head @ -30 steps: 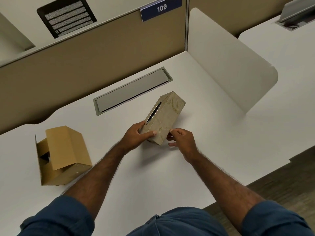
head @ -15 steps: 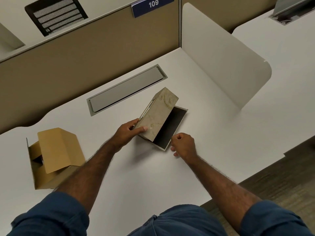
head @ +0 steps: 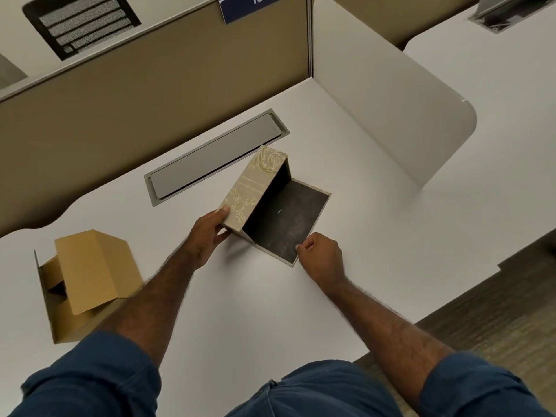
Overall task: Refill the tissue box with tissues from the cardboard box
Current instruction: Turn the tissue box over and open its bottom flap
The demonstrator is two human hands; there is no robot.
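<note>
The beige patterned tissue box [head: 255,188] lies on its side in the middle of the white desk [head: 270,311], its dark bottom flap [head: 285,221] swung open and flat on the desk. My left hand [head: 210,233] grips the near end of the box body. My right hand [head: 320,254] pinches the near corner of the flap. The inside of the box looks dark, with no tissues showing. The brown cardboard box [head: 87,281] sits at the left, flaps open; its contents are hidden.
A grey cable hatch [head: 213,159] is set into the desk behind the tissue box. A tan partition wall [head: 150,85] runs along the back and a white divider panel [head: 391,109] stands at the right. The desk's front edge drops to the floor at the lower right.
The tissue box has gone from closed to open: my right hand pulled the bottom flap down flat on the desk while my left hand tipped the box body onto its side.
</note>
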